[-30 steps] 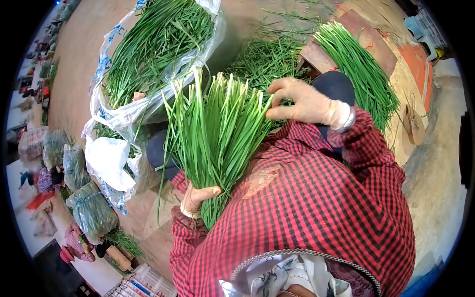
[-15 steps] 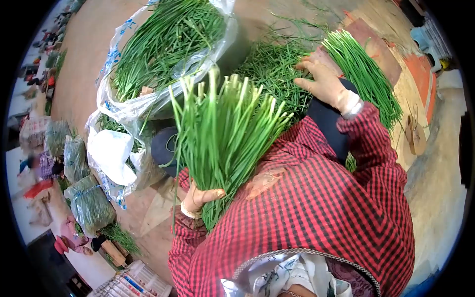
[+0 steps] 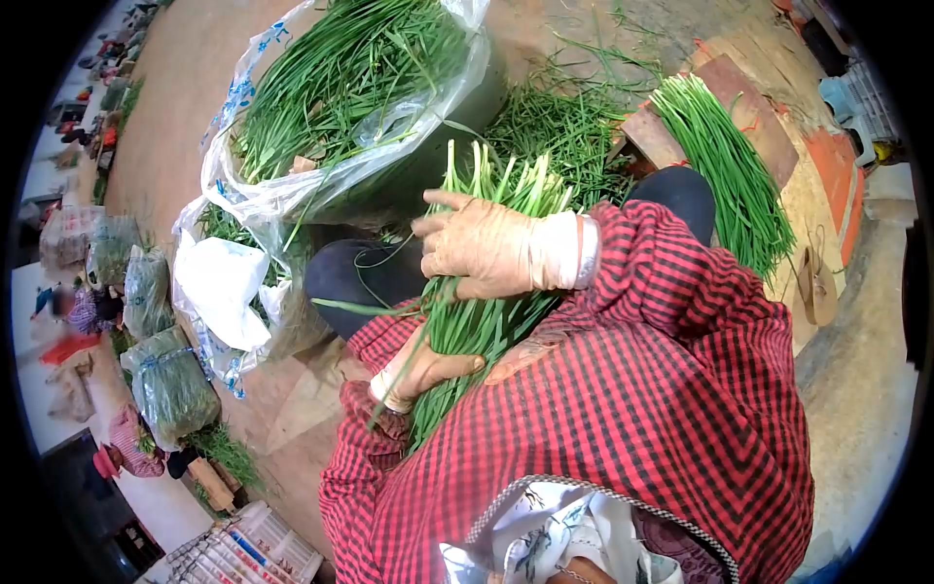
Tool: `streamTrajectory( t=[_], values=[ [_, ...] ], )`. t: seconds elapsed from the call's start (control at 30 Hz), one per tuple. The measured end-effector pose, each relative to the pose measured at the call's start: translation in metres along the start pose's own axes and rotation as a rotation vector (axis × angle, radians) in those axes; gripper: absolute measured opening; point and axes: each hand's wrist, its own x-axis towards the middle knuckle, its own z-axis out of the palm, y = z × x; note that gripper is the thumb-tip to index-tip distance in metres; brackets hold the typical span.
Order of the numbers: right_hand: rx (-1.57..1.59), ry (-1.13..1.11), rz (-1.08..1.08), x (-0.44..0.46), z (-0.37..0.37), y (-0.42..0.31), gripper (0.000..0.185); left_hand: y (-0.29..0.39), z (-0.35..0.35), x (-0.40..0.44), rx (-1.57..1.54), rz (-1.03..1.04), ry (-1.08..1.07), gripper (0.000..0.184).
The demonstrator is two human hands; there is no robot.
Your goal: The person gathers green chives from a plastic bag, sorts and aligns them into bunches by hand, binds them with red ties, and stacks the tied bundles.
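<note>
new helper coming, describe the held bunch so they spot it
Find the red checked top. Before it, the left hand grips the green bunch, right hand across its stalks. Unlike the resting bunch on the brown board, this one is held.

Brightly lit brown floor (image 3: pixel 165 127), with pale, stained concrete (image 3: pixel 861 389) along its right edge; white wall (image 3: pixel 170 511) and dark rectangular panel (image 3: pixel 88 492) at lower left.

Bunch (image 3: pixel 491 326): long, thin green leaves; pale, whitish ends uneven, pointing away from the body. Gathered lower down, in the left hand (image 3: pixel 428 368); upper part partly hidden behind the right hand (image 3: pixel 486 245). A few leaves stray out leftward.
</note>
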Motion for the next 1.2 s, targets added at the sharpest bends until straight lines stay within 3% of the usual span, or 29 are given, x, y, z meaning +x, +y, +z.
streamTrajectory(
  t=[0.03, 0.07, 0.13, 0.17, 0.23, 0.3, 0.37, 0.43, 0.57, 0.63, 0.67, 0.7, 0.77, 0.83, 0.87, 0.9, 0.97, 1.0, 1.03, 1.1, 1.2],
  values=[
    [0.1, -0.135, -0.015, 0.002, 0.003, 0.004, 0.033, 0.0, -0.002, 0.0, 0.066, 0.012, -0.019, 0.069],
    [0.097, -0.138, -0.011, 0.001, 0.006, 0.007, 0.033, -0.001, -0.002, 0.0, 0.064, 0.015, -0.024, 0.069],
    [0.488, 0.203, 0.119, -0.005, 0.014, 0.014, 0.015, -0.004, -0.001, -0.001, -0.06, -0.058, 0.001, 0.056],
    [0.4, 0.413, 0.082, -0.006, 0.017, 0.028, 0.015, -0.006, 0.0, -0.001, -0.123, -0.098, 0.014, 0.05],
    [1.02, 0.436, 0.535, -0.007, -0.026, 0.029, 0.024, -0.004, -0.005, -0.003, -0.091, -0.174, -0.008, 0.048],
    [1.072, 0.688, 0.523, -0.012, -0.028, 0.072, 0.03, -0.004, -0.007, -0.003, -0.061, -0.155, -0.029, 0.048],
    [1.088, 0.792, 0.751, -0.024, -0.058, 0.078, 0.032, -0.001, -0.01, -0.005, -0.041, -0.121, -0.029, 0.049],
    [0.947, 0.859, 0.824, -0.04, -0.073, 0.093, 0.034, 0.004, -0.012, -0.008, -0.022, -0.086, -0.024, 0.05],
    [0.806, 0.834, 0.876, -0.08, -0.079, 0.135, 0.034, 0.009, -0.018, -0.016, 0.096, -0.012, 0.02, 0.059],
    [0.534, 0.792, 1.006, -0.093, -0.081, 0.138, 0.03, 0.007, -0.021, -0.019, 0.104, -0.009, 0.018, 0.058],
    [0.595, 0.556, 1.042, -0.103, -0.088, 0.135, 0.037, 0.009, -0.021, -0.021, 0.101, -0.019, 0.025, 0.057],
    [0.598, 0.555, 1.041, -0.102, -0.087, 0.124, 0.037, 0.009, -0.021, -0.021, 0.101, -0.02, 0.028, 0.057],
    [0.317, 0.278, 0.692, -0.094, -0.077, 0.09, 0.049, 0.009, -0.022, -0.023, 0.127, -0.033, 0.068, 0.056],
    [0.409, 0.086, 0.649, -0.082, -0.074, 0.066, 0.06, 0.012, -0.023, -0.02, 0.212, -0.018, 0.067, 0.052],
    [0.36, 0.104, 0.605, -0.081, -0.053, 0.062, 0.069, 0.013, -0.023, -0.019, 0.296, 0.001, 0.066, 0.049],
    [0.393, -0.075, 0.576, -0.072, -0.051, 0.058, 0.068, 0.013, -0.022, -0.019, 0.301, 0.002, 0.065, 0.049],
    [0.236, -0.019, 0.594, -0.075, -0.017, 0.079, 0.053, 0.014, -0.02, -0.021, 0.361, 0.063, 0.076, 0.047],
    [0.271, 0.074, 0.625, -0.081, -0.016, 0.09, 0.037, 0.014, -0.023, -0.024, 0.431, -0.021, 0.066, 0.048],
    [0.17, 0.323, 0.524, -0.103, 0.021, 0.141, 0.033, 0.016, -0.021, -0.027, 0.424, -0.023, 0.077, 0.048],
    [0.348, 0.248, 0.977, -0.104, -0.046, 0.128, 0.046, 0.019, -0.02, -0.033, 0.605, 0.027, 0.149, 0.05],
    [0.379, 0.355, 0.94, -0.096, -0.085, 0.092, 0.06, 0.029, -0.019, -0.037, 0.765, -0.011, 0.189, 0.054]
  ],
)
